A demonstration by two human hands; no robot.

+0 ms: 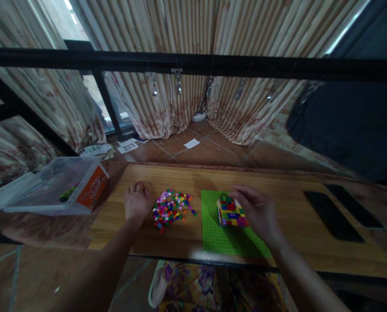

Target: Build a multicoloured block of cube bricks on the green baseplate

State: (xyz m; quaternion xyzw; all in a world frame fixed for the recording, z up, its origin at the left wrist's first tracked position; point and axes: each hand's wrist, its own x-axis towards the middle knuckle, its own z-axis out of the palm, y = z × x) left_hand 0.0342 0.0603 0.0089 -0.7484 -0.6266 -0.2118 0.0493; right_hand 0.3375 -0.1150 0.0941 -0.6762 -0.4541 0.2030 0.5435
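Note:
On the wooden table (177, 173), my left hand (137, 203) rests palm down just left of a pile of small colourful toy bricks (170, 206). Its fingers lie loosely on the wood, slightly bent, with nothing seen in them. A block-shaped structure of multicoloured bricks (230, 212) stands on a green studded baseplate (213, 240). My right hand (256, 210) is at the structure's upper right side, thumb and fingertips close together over its top edge. Whatever they may pinch is too small or hidden to make out. The hand covers part of the structure's right side.
Two dark flat panels (333, 216) lie on the table's right part. A clear plastic box (55, 186) with an orange label stands beyond the left end. A black metal bar (193, 63) with hooks crosses ahead, before striped curtains (160, 104).

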